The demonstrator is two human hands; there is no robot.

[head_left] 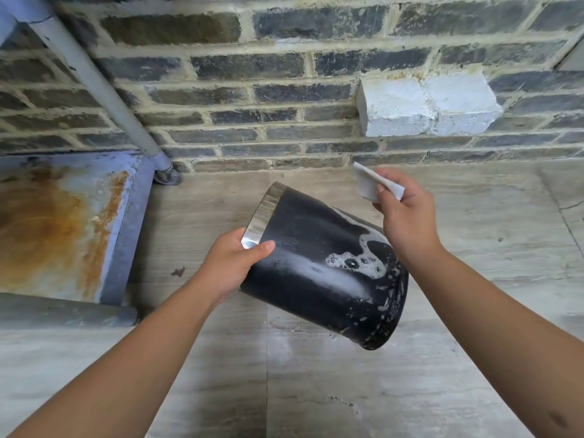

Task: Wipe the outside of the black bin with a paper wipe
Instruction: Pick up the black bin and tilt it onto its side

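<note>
The black bin [319,267] is held tilted in the air above the floor, its silver rim at the upper left and its base at the lower right. White soapy foam and bubbles cling to its side near the base. My left hand [232,263] grips the bin at the silver rim, thumb on the outer wall. My right hand [401,216] is above the bin's far side and pinches a folded white paper wipe [369,183], which is off the bin's surface.
A grey brick wall [284,90] stands close ahead, with a white-painted block [426,104] jutting from it. A rusty blue metal frame [63,222] with a slanted pipe leg [104,90] fills the left. Pale stone floor tiles [347,390] lie below.
</note>
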